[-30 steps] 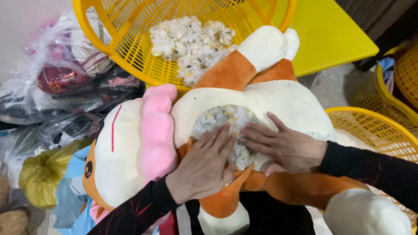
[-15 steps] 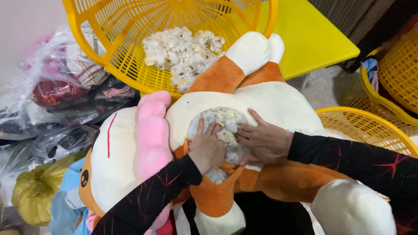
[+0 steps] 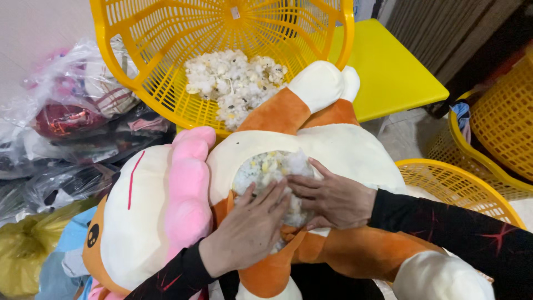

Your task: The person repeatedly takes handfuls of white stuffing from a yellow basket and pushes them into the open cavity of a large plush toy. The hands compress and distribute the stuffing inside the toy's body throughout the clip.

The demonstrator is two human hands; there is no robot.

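Now both hands, left hand (image 3: 249, 230) and right hand (image 3: 335, 198), press stuffing (image 3: 266, 166) into plush toy (image 3: 355, 150).

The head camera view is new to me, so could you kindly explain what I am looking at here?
The picture comes from a camera worn on a person's head, looking down at their own two bare hands. There is no machine. A large orange and white plush toy lies across the person's lap, with an open seam showing white stuffing. The left hand and the right hand both press flat on that opening; neither grips anything. Behind the toy, a tilted yellow basket holds more loose stuffing. Plastic bags lie to the left, and a second yellow basket sits to the right.
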